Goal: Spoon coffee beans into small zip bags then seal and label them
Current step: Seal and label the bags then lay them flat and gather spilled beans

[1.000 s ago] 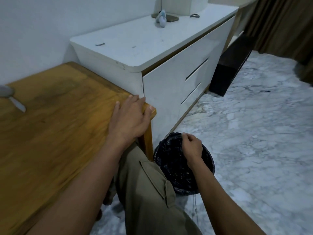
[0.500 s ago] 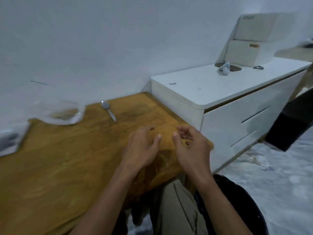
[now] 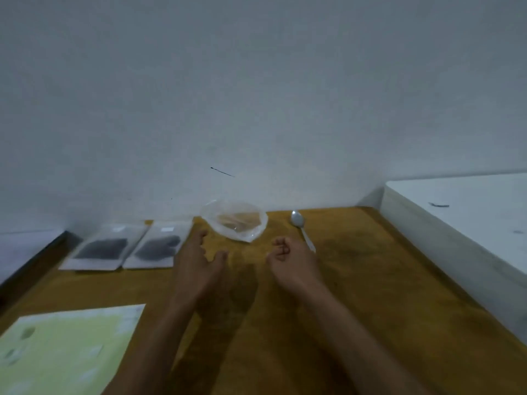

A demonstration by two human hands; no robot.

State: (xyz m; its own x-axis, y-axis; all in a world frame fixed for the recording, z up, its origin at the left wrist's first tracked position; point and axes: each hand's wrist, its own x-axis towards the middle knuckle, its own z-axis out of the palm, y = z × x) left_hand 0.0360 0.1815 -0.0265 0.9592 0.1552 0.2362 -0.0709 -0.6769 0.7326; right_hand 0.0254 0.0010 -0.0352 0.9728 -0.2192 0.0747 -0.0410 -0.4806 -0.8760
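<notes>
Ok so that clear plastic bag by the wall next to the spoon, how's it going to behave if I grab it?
The clear plastic bag looks thin and crumpled, so it will probably be floppy and collapse when gripped. It seems nearly empty, so likely very light and apt to slide on the wooden table if pushed. The blur hides what is inside.

Your whole view is motion-blurred. The dark contents of the two zip bags [image 3: 128, 248] at left show only as smudges, their small labels unreadable. The green sheet [image 3: 61, 352] runs off the lower left edge, the white cabinet [image 3: 467, 220] off the right.
</notes>
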